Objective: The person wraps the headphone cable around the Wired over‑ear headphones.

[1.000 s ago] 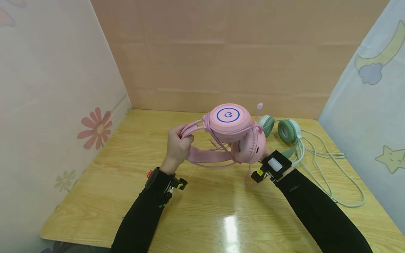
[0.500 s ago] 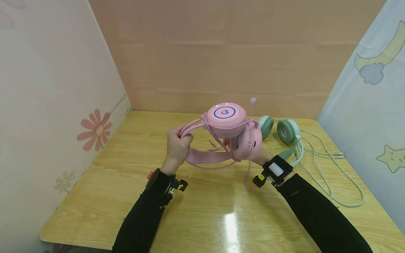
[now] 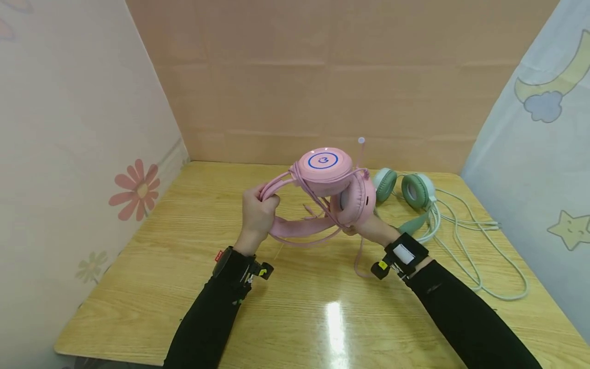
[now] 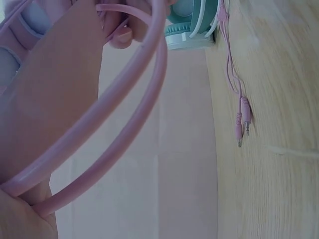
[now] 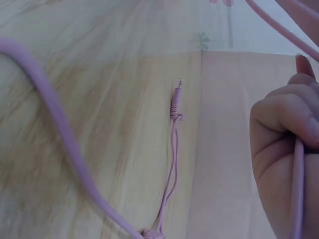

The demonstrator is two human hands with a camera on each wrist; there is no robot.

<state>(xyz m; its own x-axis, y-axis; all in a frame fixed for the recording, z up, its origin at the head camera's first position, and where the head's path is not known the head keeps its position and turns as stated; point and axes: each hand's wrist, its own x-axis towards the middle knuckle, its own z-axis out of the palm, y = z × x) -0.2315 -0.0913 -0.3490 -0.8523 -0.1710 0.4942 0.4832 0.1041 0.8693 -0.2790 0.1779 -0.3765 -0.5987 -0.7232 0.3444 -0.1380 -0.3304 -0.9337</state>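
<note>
Pink headphones (image 3: 323, 171) are held above the table, with their pink cable (image 4: 124, 129) looped around the headband and ear cups. My left hand (image 3: 258, 212) grips the headband together with the cable loops at their left end. Beneath the lower ear cup (image 3: 357, 200), my right hand (image 3: 371, 229) is partly hidden. In the right wrist view the right hand (image 5: 286, 124) has curled fingers pinching a strand of cable. The cable's plugs (image 4: 241, 122) lie on the table behind the headphones. A thin microphone (image 3: 361, 141) sticks up beyond the cups.
Green-and-white headphones (image 3: 415, 192) lie at the table's back right, their pale cable (image 3: 502, 297) spread in loops toward the right edge. A brown panel (image 3: 322, 82) stands behind the wooden table (image 3: 161, 287). Patterned sheets (image 3: 92, 128) flank both sides.
The right hand has moved left beneath the lower ear cup, and more of it shows. The ear cups have shifted slightly left; the left hand keeps its grip almost in place.
</note>
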